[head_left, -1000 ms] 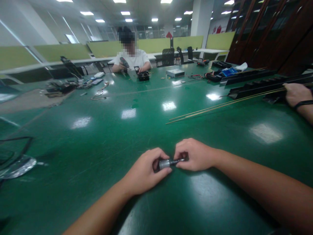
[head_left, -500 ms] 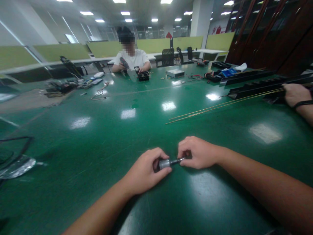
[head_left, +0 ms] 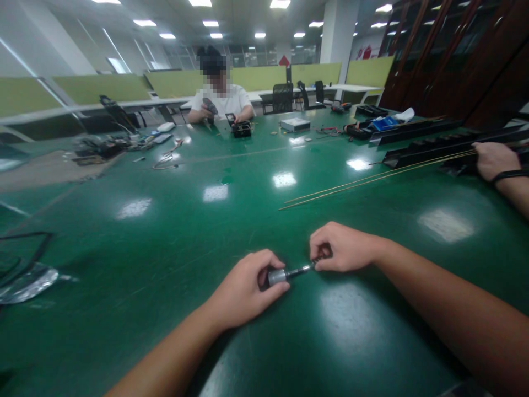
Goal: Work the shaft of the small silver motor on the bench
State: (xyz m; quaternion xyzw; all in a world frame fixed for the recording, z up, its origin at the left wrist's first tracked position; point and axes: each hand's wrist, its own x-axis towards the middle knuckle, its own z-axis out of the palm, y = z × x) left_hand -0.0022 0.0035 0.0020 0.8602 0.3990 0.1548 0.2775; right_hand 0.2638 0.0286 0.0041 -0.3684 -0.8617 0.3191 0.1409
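Observation:
My left hand [head_left: 243, 289] is closed around a small silver cylinder [head_left: 276, 276] with a thin dark shaft [head_left: 298, 271] sticking out to the right, low over the green table [head_left: 173, 231]. My right hand [head_left: 345, 248] is closed in a pinch at the far end of that shaft; what sits between its fingertips is too small to make out. Both hands rest near the table's front middle.
Thin brass rods [head_left: 372, 179] lie diagonally at right, beside long black rails [head_left: 438, 146] where another person's hand [head_left: 494, 160] rests. A person [head_left: 219, 99] works at the far side with a black device [head_left: 242, 129]. Cables and foil [head_left: 25, 273] lie at left.
My right hand has slid right and slightly away along the shaft, so more of the dark shaft shows between the hands. My left hand has kept its hold.

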